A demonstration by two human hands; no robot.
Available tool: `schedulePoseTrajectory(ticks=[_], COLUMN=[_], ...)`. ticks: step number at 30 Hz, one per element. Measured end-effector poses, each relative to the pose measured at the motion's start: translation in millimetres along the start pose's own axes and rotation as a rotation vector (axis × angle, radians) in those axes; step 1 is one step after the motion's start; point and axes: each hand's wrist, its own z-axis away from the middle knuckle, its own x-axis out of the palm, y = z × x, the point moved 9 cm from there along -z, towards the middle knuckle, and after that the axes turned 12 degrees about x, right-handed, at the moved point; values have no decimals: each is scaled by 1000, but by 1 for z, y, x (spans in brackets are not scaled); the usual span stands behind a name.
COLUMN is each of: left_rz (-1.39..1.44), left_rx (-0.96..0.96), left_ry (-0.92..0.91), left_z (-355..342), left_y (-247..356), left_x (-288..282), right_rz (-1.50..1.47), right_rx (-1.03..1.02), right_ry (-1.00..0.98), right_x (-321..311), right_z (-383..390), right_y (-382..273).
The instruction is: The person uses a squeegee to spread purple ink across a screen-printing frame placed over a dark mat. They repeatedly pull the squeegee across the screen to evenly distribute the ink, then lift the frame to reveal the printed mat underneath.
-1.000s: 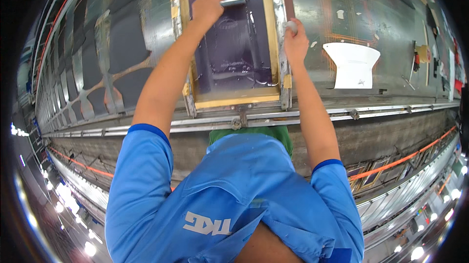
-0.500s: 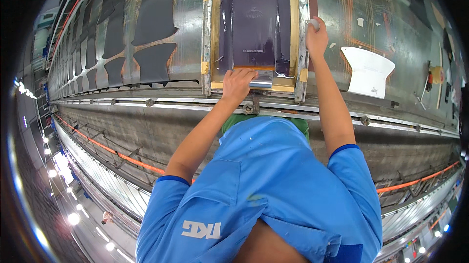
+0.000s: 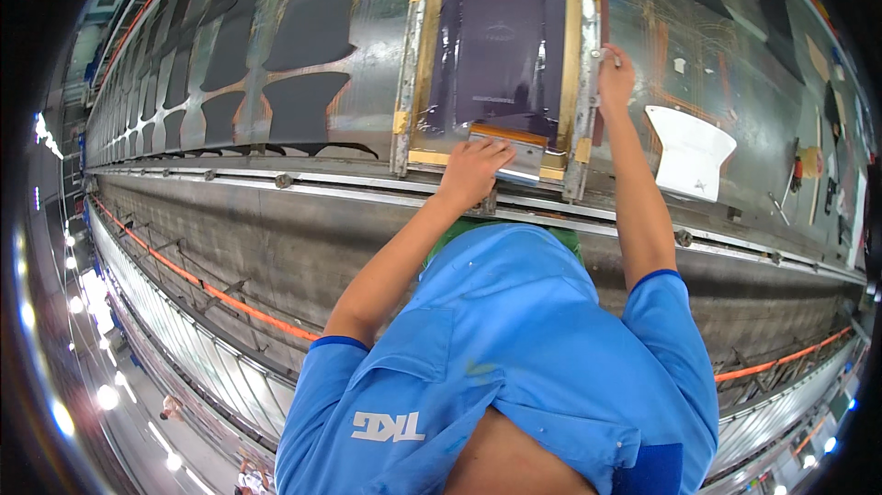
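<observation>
My left hand (image 3: 478, 164) is closed on a squeegee (image 3: 524, 159), a metal holder with an orange blade, at the near edge of a screen printing frame (image 3: 583, 81). The frame, metal with yellow tape, holds a dark purple screen (image 3: 496, 54) with glossy ink and a rectangular outline on it. My right hand (image 3: 617, 72) is closed round a small knob at the frame's right side, its fingers partly hidden.
Dark cut panels (image 3: 303, 109) line the long metal table on the left. A white shaped piece (image 3: 689, 155) and some tools (image 3: 804, 164) lie to the right. A metal rail (image 3: 367, 181) runs along the near edge. Two people (image 3: 173, 410) (image 3: 253, 481) show far off at lower left.
My left hand and squeegee have come from the screen's far end down to its near edge. The table and frame have shifted rightward in the picture; my right hand stays at the frame's side.
</observation>
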Motion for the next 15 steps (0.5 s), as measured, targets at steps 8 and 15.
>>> schedulePoseTrajectory(ticks=[8,15], left_rz=[374,177], left_rx=[-229,-107], left_ry=[314,289], left_z=[33,-23], left_y=[-39,-35], left_x=[-60,-49], right_rz=[-271,-51], right_rx=[-37,-114], right_ry=[-173,-87], right_x=[11,29], right_z=[26,26], right_y=[-56,-75])
